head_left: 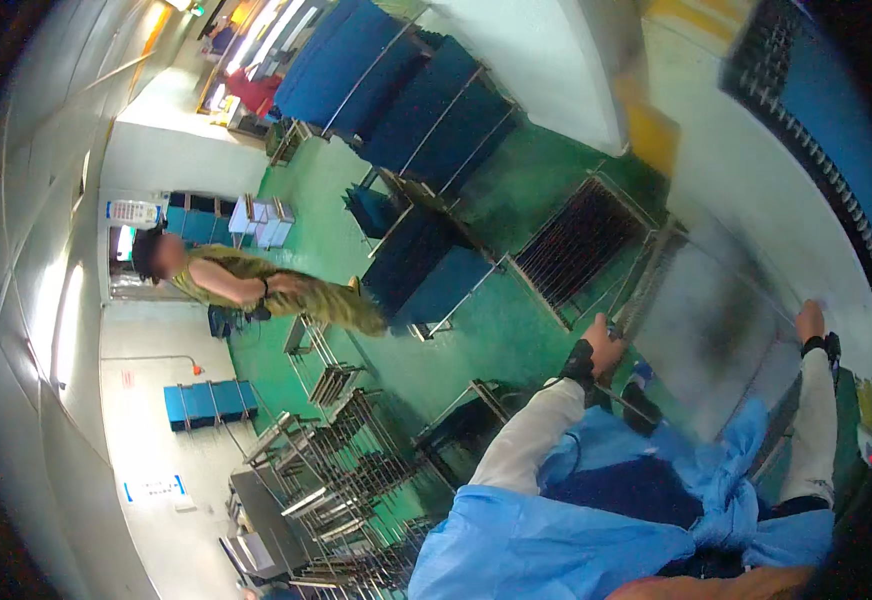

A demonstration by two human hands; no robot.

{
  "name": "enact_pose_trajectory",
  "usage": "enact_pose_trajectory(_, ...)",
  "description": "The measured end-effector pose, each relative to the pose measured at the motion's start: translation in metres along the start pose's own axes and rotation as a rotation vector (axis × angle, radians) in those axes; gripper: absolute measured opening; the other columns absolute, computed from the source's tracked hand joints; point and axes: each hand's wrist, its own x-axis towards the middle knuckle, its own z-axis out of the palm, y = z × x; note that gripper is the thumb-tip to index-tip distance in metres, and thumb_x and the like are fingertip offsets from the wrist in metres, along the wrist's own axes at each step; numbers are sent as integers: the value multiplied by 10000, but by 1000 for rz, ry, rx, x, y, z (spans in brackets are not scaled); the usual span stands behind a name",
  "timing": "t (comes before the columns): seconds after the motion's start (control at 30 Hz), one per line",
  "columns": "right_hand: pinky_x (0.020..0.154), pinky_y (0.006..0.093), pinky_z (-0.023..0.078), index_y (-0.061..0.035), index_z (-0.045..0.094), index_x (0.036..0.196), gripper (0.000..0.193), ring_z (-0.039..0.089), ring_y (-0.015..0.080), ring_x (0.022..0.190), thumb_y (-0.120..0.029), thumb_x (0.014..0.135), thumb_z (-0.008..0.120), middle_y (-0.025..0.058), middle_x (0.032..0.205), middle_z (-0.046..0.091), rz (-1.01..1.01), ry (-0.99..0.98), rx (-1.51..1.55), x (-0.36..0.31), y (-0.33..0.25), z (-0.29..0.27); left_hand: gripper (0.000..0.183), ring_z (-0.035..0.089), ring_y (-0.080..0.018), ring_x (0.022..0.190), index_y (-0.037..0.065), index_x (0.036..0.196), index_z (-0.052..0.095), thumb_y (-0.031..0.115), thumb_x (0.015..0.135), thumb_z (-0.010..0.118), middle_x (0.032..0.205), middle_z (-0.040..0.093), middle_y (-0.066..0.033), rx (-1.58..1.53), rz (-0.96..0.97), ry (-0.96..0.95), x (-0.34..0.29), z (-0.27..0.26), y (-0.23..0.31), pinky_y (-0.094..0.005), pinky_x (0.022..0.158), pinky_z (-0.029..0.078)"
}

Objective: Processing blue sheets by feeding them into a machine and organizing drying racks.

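A metal rack frame (628,315) with thin bars stands in front of my body, with a grey, blurred flat surface (711,335) inside it. My left hand (606,347) is closed on the frame's near left side. At the opposite side, my right hand (811,322) is closed round the end of a thin bar of the same frame. Both wrists have dark bands, and the sleeves are white. A light blue garment (596,530) is tied at my waist. A dark shoe (642,408) shows below the frame.
Beside the frame, a low slotted rack (581,245) stands on the green floor (316,200). Tall racks carry dark blue panels (436,130). Several bare metal racks (346,470) crowd the lower left. A person (276,285) in patterned clothing stands by the panels. A white machine (756,150) is at right.
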Motion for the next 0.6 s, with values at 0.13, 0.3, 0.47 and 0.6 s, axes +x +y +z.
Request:
enact_pose_trajectory(0.13,598,413,429,-19,535,772,89,554,344,686,-100,809,544,166,770,587,21,129,302,-1,-12,101,513,581,-471,944,-36,1126,409,231,750,634,1008,598,-307,59,-80,17,-18,-28,-18,-501,799,478)
enact_pose_trajectory(0.3,655,416,446,-32,551,744,58,571,329,752,-53,795,533,157,800,585,94,46,600,24,17,94,497,580,-472,933,-27,1129,417,210,744,623,978,604,-298,68,-14,134,-5,-12,-12,-489,783,485)
enact_pose_trajectory(0.47,748,429,465,-39,597,858,82,575,344,880,-66,813,534,171,932,603,234,272,446,-21,41,55,612,599,-434,956,-42,1223,423,281,749,636,1013,614,-285,42,-66,-21,-7,-3,-3,-469,804,491)
enact_pose_trajectory(0.6,795,444,475,-57,608,1051,238,564,356,1003,-125,827,562,149,1083,610,313,174,236,-93,-52,68,675,608,-411,987,-42,1214,480,384,726,670,1069,617,-275,96,-196,70,-10,-34,-54,-442,819,497)
